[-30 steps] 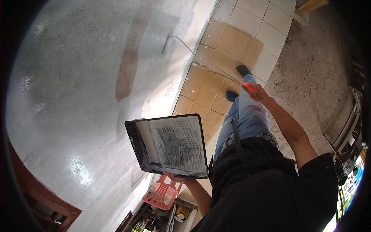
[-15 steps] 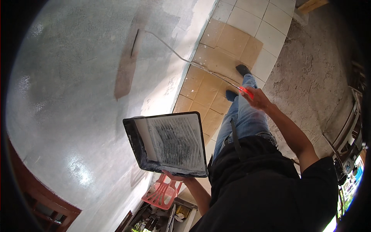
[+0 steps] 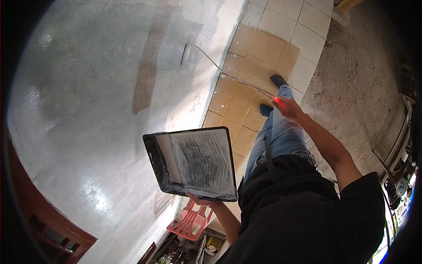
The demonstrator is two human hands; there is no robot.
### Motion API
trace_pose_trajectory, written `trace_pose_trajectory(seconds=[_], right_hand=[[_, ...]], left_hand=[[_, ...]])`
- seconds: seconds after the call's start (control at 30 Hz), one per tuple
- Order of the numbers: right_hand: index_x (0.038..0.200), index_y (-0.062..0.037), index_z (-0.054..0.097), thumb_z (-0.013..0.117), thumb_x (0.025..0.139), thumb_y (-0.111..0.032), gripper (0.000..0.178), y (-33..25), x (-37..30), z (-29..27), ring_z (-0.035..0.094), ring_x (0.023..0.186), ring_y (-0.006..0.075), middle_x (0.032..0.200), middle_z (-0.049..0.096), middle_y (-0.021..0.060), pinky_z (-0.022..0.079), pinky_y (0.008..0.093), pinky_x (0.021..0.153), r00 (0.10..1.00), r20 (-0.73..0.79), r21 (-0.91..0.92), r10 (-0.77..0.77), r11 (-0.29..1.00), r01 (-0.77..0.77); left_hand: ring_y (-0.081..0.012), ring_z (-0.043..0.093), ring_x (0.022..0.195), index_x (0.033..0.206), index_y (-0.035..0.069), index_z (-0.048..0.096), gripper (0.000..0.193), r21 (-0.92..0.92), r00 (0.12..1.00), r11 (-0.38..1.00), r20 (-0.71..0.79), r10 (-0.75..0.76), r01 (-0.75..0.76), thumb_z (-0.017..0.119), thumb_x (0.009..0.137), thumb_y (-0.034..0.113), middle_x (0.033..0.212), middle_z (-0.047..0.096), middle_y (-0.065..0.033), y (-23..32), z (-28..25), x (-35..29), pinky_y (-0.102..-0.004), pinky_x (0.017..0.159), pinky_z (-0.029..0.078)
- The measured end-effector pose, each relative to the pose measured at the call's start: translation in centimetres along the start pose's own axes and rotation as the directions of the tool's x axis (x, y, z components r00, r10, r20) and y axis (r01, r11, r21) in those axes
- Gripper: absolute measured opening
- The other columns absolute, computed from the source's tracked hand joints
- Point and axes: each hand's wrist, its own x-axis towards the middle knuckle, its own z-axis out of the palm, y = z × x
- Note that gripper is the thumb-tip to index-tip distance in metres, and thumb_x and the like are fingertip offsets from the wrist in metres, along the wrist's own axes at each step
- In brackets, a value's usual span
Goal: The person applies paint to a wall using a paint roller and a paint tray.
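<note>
My left hand (image 3: 198, 200) grips the near edge of a black paint tray (image 3: 200, 160), its fingers partly hidden under it. The tray has a ribbed grey slope with white paint smeared over it and a deeper well on its left side. My right hand (image 3: 288, 109) is closed round the red handle of a paint roller (image 3: 209, 59). The roller's long bent metal rod reaches left to the grey wall (image 3: 105, 101). Its head is against or close to the wall and hard to make out against the pale surface.
A brown patch (image 3: 146, 79) marks the wall. Cardboard (image 3: 250, 57) covers part of the tiled floor (image 3: 281, 13) under my feet. Below the tray stands a pink plastic chair (image 3: 191, 222). Rough concrete (image 3: 351, 79) lies right, a reddish-brown wooden frame (image 3: 44, 211) lower left.
The roller's head has moved right and slightly down across the wall, away from the brown patch. My right hand has shifted only a little, and the tray has moved slightly right.
</note>
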Motion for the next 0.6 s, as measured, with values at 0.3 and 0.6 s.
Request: trace_pose_trajectory(seconds=[0.3, 0.6], right_hand=[[0.103, -0.0057, 0.062, 0.055, 0.09, -0.044, 0.041, -4.9, -1.4, -0.5, 0.062, 0.068, 0.0392, 0.076, 0.064, 0.0206, 0.048, 0.0434, 0.062, 0.996, 0.086, 0.077, -0.024, 0.997, 0.017], [0.101, -0.0037, 0.06, 0.057, 0.091, -0.036, 0.034, -0.5, 0.2, 1.6, 0.062, 0.076, 0.0392, 0.083, 0.064, 0.0191, 0.048, 0.0422, 0.065, 0.998, 0.067, 0.05, 0.005, 0.999, -0.008]], left_hand=[[-0.0355, 0.034, 0.13, 0.14, 0.001, 0.032, 0.07, -0.055, 0.997, 0.998, 0.075, -0.028, 0.033, 0.033, 0.092, 0.053, 0.145, 0.031, -0.0159, -0.1, -1.1, 0.6, -0.0478, 0.109, 0.028], [-0.0354, 0.033, 0.13, 0.139, 0.002, 0.033, 0.071, -0.039, 0.997, 0.999, 0.063, -0.034, 0.037, 0.035, 0.091, 0.054, 0.145, 0.032, -0.0155, -0.1, -0.9, 0.4, -0.048, 0.109, 0.027]])
